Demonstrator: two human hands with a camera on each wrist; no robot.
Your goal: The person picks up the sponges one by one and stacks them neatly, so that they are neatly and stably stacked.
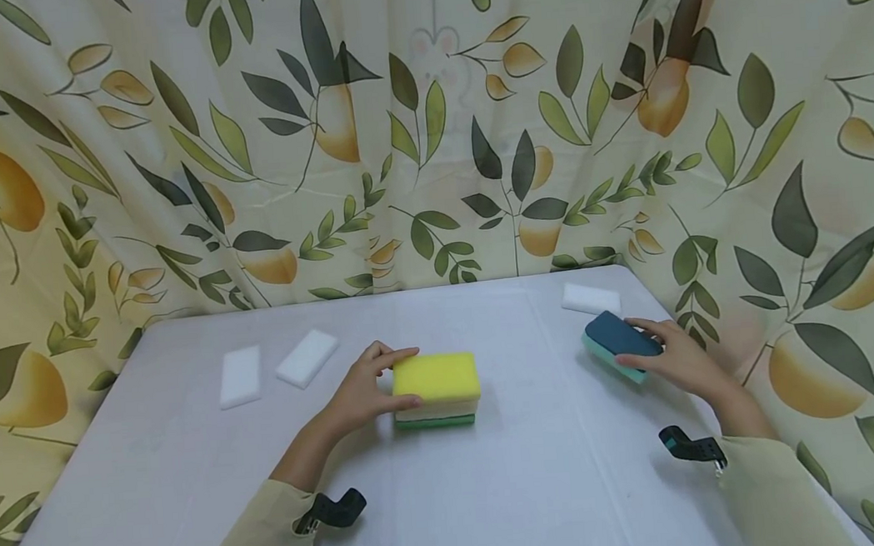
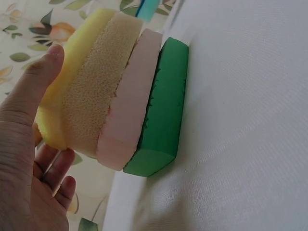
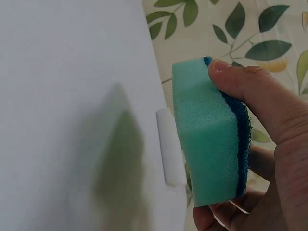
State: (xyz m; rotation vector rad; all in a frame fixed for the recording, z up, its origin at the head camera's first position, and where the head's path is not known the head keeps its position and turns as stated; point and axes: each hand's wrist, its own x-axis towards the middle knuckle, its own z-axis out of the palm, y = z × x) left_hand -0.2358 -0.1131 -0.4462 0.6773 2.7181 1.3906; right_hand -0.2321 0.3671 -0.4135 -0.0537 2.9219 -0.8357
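Note:
A stack of sponges stands mid-table, with a yellow sponge (image 1: 436, 377) on top. In the left wrist view, a porous beige layer (image 2: 98, 86), a pink layer (image 2: 130, 101) and a green block (image 2: 163, 106) lie below the yellow. My left hand (image 1: 365, 386) holds the yellow sponge at its left end, thumb on the near side and fingers on the far side. Over the right part of the table, my right hand (image 1: 675, 357) grips a teal scouring sponge (image 3: 207, 139) by its edges. Its dark blue scrub side (image 1: 621, 333) faces up, and its shadow falls on the cloth.
Two white sponge blocks (image 1: 240, 377) lie at the back left of the white-covered table (image 1: 540, 484). Another white block (image 1: 591, 299) lies at the back right, just behind the teal sponge. A leaf-and-fruit patterned curtain (image 1: 431, 181) surrounds the table's back and sides.

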